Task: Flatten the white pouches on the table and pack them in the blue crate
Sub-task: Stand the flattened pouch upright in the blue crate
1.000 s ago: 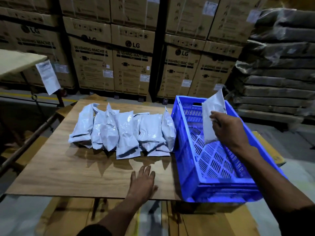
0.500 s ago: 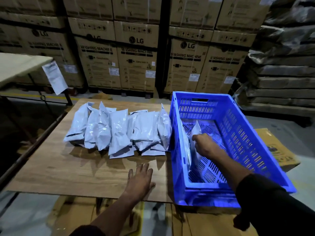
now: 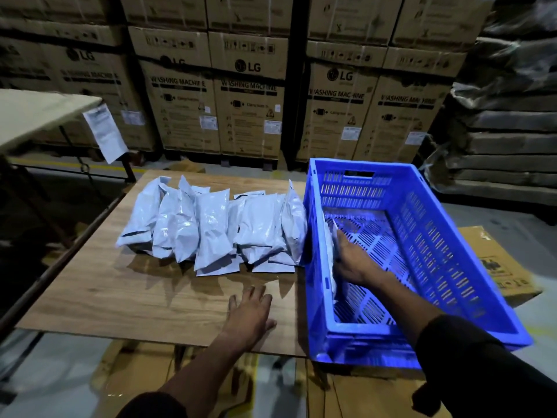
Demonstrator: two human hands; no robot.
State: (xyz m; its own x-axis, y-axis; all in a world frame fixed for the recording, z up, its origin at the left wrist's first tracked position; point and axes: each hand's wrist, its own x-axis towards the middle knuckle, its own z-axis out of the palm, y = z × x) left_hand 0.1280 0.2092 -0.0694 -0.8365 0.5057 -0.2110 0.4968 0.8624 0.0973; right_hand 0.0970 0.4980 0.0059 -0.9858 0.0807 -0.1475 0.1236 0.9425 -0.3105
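The blue crate (image 3: 422, 254) was taken as the reference. It stood at the right end of the wooden worktop (image 3: 120, 291), its near corner overhanging the worktop edge.

Inside the crate, a white pouch (image 3: 331, 254) was found standing on edge against the left wall. The right hand (image 3: 355, 260) was pressed against that pouch with fingers laid along it; whether the grip was clamped on the pouch or merely laid flat against it could not be told.

Immediately left of the crate, a row of white pouches (image 3: 211, 227) was observed on the worktop, overlapping one another, the nearest one touching the crate's left wall. No writing was legible on them.

The left hand (image 3: 250, 315) was rested flat on the worktop, left of the crate's near corner, fingers straight and apart, nothing held.

Behind the crate, stacked cardboard cartons (image 3: 250, 104) were recorded, printed "LG" and "WASHING MACHINE", each bearing small white labels too fine to read. A printed sheet (image 3: 105, 132) was noted hanging from a pale table (image 3: 36, 113) far left of the crate; its text was illegible. To the right of the crate, a flat carton (image 3: 500, 267) with dark markings was seen, partly hidden.
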